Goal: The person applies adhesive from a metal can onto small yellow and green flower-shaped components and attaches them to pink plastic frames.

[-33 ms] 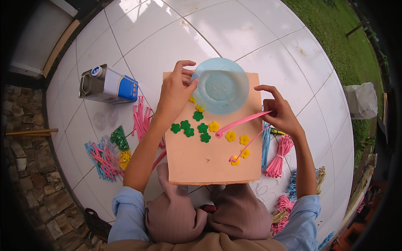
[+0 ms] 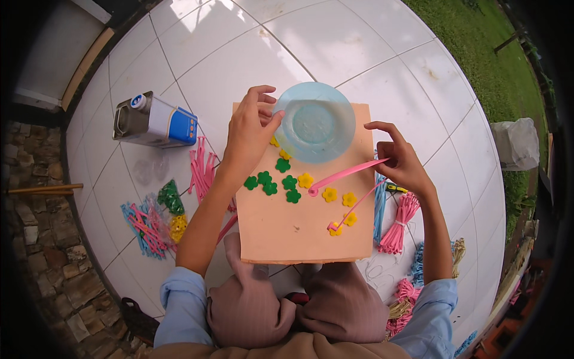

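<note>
My left hand is at the left rim of a translucent blue plate, thumb and fingers apart; whether the thumb touches the rim I cannot tell. Between the fingertips of my right hand is a pink strap, one rounded end hanging over the board and a thinner length trailing toward the yellow flowers. Green flower-shaped pieces and yellow flower-shaped pieces lie on the peach-coloured board in front of my knees. The plate stands at the board's far edge.
On the left are a metal can, pink straps, and bags of green pieces and yellow pieces. Right of the board lie a tied pink bundle, blue straps and a green-and-black cutter.
My left hand has shifted very slightly left, away from the plate. The strap in my right hand has hardly moved.
</note>
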{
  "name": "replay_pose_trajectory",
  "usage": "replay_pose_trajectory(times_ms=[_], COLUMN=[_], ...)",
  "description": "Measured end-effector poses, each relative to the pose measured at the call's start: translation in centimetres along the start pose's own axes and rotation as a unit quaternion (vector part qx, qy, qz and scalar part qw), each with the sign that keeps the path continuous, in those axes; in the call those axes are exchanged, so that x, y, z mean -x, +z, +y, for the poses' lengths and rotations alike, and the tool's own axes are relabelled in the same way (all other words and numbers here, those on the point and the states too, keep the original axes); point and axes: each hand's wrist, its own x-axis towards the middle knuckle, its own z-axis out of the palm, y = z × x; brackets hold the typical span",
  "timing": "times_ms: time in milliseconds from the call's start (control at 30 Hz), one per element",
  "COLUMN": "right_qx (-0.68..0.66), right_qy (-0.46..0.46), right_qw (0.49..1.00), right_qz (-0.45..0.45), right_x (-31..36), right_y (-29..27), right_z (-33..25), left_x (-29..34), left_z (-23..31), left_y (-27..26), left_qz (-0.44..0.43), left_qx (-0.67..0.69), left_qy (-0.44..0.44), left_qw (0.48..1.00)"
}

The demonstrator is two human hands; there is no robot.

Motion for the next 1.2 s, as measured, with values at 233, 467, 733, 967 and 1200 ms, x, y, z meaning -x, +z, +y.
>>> replay_pose_trajectory(times_ms=[233,467,733,967,1200], right_qx=[0.005,0.051,0.054,-0.091,0.008], right_qy=[0.022,-0.003,-0.102,-0.076,-0.154], right_qw=[1.000,0.998,0.992,0.991,0.987], right_qz=[-0.012,-0.039,-0.049,-0.057,0.038], right_x=[2.6,5.0,5.0,3.8,7.4], right_y=[-0.3,1.8,0.2,-0.2,-0.9], right_z=[-0.5,-3.5,-0.3,1.0,-5.1], left_x=[5.4,8.9,6.4,6.4,7.3], left_z=[3.6,5.7,3.6,1.5,1.8], left_y=[-1.2,-0.4,-2.0,-2.4,-5.8], left_qz=[-0.046,-0.194,-0.290,-0.247,-0.315], left_qx=[0.107,0.065,0.139,0.291,0.434], left_qy=[0.192,0.137,-0.062,-0.175,-0.140], left_qw=[0.975,0.969,0.945,0.908,0.832])
